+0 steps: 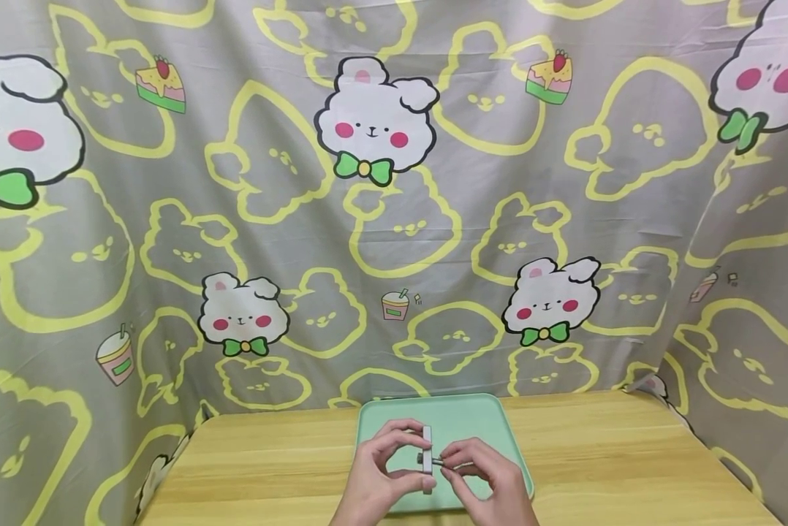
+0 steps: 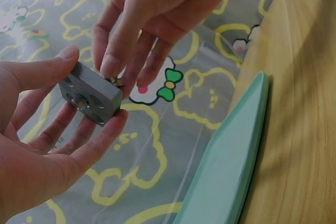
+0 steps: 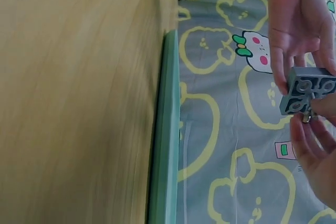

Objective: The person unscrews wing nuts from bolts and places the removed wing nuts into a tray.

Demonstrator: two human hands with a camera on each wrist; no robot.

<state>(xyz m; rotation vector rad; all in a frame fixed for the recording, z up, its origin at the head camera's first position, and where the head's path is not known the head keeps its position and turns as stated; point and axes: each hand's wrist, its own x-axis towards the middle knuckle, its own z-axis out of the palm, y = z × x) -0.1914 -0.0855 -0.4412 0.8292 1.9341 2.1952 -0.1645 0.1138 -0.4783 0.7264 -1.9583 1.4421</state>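
A grey square block point(image 1: 427, 446) with round holes in its face is held on edge above the tray by my left hand point(image 1: 384, 467), thumb below and fingers above. A thin metal bolt-like piece point(image 1: 437, 462) passes through its middle, with a darker end on the left side. The fingertips of my right hand point(image 1: 489, 475) pinch the piece on the block's right side. In the left wrist view the block point(image 2: 92, 94) shows several round openings and a shiny centre. The right wrist view shows the ribbed back of the block point(image 3: 303, 85), with a shiny metal tip point(image 3: 307, 118) at the right fingers.
Beneath both hands lies a mint green tray point(image 1: 456, 409) with a raised rim, on a wood-grain table point(image 1: 282, 460). A grey curtain point(image 1: 394, 241) printed with white and yellow cartoon animals hangs behind the table and at both sides.
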